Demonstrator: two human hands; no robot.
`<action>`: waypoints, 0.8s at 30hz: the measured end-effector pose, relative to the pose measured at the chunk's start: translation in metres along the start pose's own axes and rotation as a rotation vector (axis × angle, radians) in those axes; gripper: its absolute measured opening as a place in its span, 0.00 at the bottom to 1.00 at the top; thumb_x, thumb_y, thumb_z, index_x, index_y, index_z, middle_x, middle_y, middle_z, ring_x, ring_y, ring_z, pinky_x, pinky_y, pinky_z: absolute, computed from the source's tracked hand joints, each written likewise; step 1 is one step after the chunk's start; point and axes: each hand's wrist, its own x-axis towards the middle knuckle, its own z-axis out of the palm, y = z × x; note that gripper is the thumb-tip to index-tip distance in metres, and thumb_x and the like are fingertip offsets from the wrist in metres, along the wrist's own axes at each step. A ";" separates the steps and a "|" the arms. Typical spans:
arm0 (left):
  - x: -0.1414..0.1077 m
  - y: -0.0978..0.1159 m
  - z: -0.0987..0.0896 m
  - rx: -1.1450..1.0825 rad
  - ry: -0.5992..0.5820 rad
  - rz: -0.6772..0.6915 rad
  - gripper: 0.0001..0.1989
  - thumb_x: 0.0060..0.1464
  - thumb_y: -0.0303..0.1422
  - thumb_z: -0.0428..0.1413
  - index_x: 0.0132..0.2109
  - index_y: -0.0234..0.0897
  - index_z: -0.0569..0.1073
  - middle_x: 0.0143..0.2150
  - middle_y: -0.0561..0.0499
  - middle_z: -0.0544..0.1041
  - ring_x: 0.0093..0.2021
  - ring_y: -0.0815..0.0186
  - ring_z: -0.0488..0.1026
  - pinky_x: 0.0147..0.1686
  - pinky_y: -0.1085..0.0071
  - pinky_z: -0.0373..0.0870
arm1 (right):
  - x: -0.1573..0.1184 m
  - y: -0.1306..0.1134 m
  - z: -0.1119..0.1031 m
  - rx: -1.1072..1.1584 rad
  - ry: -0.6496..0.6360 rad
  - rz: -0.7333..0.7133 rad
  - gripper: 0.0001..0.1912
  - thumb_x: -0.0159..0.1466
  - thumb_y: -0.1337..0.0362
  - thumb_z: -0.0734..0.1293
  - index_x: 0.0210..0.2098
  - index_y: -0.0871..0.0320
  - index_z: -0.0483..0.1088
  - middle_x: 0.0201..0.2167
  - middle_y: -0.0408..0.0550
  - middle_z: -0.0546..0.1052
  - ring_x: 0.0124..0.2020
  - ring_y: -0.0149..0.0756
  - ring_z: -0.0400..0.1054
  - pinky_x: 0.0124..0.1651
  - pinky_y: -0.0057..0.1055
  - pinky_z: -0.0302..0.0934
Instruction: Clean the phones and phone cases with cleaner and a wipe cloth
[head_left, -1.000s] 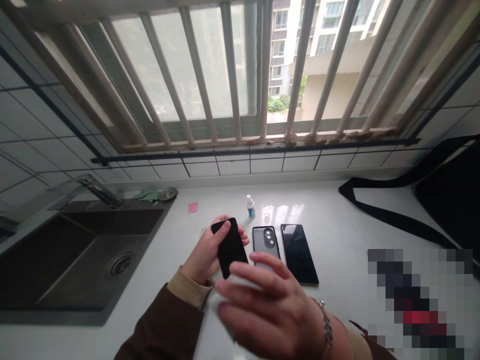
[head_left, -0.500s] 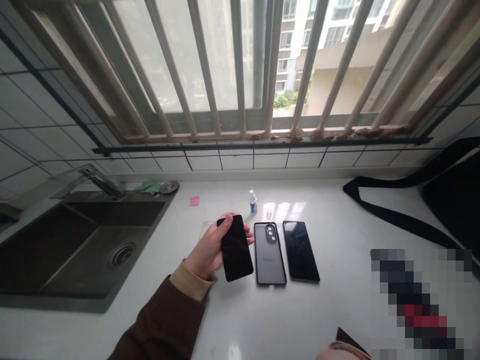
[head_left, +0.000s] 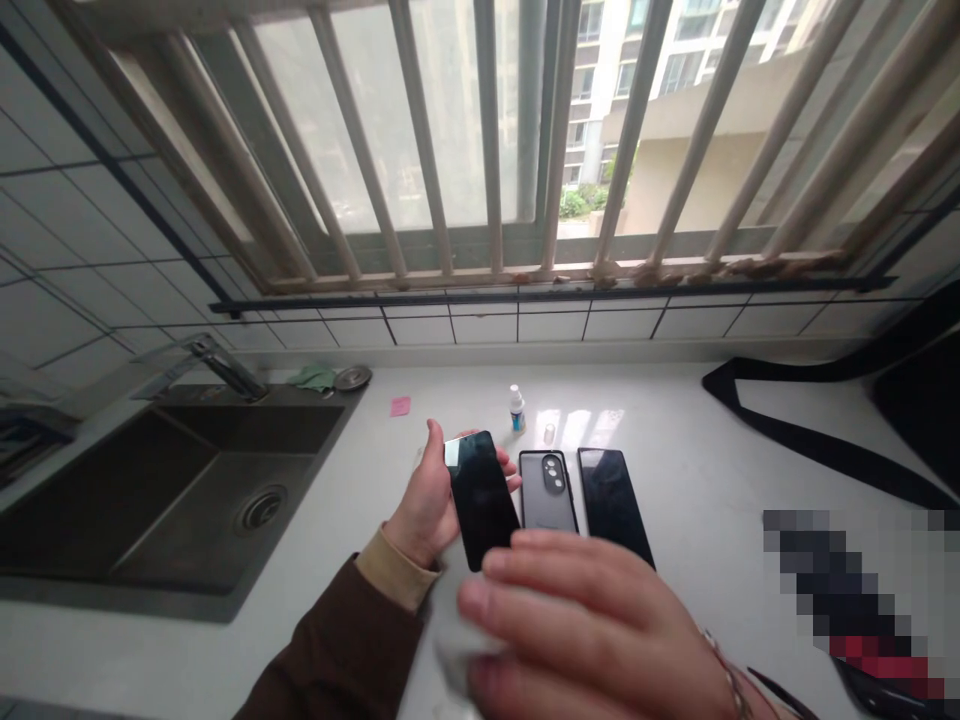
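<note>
My left hand (head_left: 429,500) holds a black smartphone (head_left: 484,505) from beneath, its thumb raised along the left edge and fingertips at the right edge. In the foreground, my right hand (head_left: 600,620) reaches across the phone's lower end, its fingers bent round a blurred light grey piece (head_left: 450,625) that looks like cloth. Contact with the phone is unclear. Just right of the phone lies a dark phone case (head_left: 541,505) with camera cutouts, partly covered by the right hand. A second dark smartphone (head_left: 611,495) lies beside the case.
A small white spray bottle (head_left: 517,408) stands behind the phones near a clear cap (head_left: 549,433). A pink paper square (head_left: 400,406) lies farther left. The sink (head_left: 225,600) is at left, a black strap (head_left: 780,430) at right. A barred window (head_left: 495,150) rises behind the counter.
My right hand has come up from the bottom edge with the light grey piece, in front of the held phone. My left thumb has lifted off the screen to its edge.
</note>
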 end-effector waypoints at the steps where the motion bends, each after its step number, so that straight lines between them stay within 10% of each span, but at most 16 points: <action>1: 0.000 -0.001 0.000 -0.017 0.002 -0.023 0.33 0.65 0.63 0.48 0.46 0.34 0.75 0.40 0.38 0.82 0.41 0.52 0.83 0.51 0.51 0.80 | 0.013 0.004 -0.001 0.012 0.059 0.024 0.15 0.71 0.63 0.68 0.55 0.43 0.78 0.52 0.46 0.84 0.56 0.45 0.79 0.60 0.45 0.77; 5: -0.001 -0.005 -0.001 -0.019 -0.025 -0.086 0.30 0.66 0.61 0.48 0.46 0.37 0.75 0.40 0.39 0.83 0.42 0.52 0.83 0.52 0.50 0.79 | 0.037 0.036 -0.003 -0.033 0.299 0.333 0.14 0.72 0.70 0.64 0.51 0.54 0.79 0.43 0.49 0.86 0.44 0.41 0.83 0.47 0.37 0.81; 9: -0.003 -0.014 0.003 0.028 -0.162 -0.176 0.31 0.67 0.60 0.47 0.46 0.36 0.77 0.41 0.38 0.83 0.44 0.53 0.83 0.57 0.52 0.75 | 0.032 0.057 0.008 -0.258 0.402 0.264 0.19 0.74 0.73 0.62 0.59 0.56 0.76 0.54 0.54 0.84 0.56 0.44 0.80 0.64 0.48 0.73; 14: -0.002 -0.022 0.007 -0.042 -0.169 -0.187 0.31 0.71 0.56 0.46 0.50 0.33 0.78 0.41 0.39 0.83 0.47 0.54 0.83 0.57 0.59 0.75 | 0.028 0.058 0.032 -0.303 0.084 0.004 0.22 0.75 0.76 0.60 0.64 0.59 0.72 0.63 0.56 0.78 0.68 0.45 0.71 0.74 0.53 0.62; 24: 0.000 -0.004 0.009 -0.008 0.204 -0.149 0.35 0.68 0.60 0.45 0.44 0.30 0.76 0.35 0.37 0.82 0.37 0.51 0.84 0.39 0.58 0.82 | 0.018 0.049 0.046 -0.153 -0.177 -0.048 0.22 0.73 0.77 0.61 0.62 0.61 0.73 0.66 0.53 0.76 0.70 0.41 0.67 0.76 0.43 0.59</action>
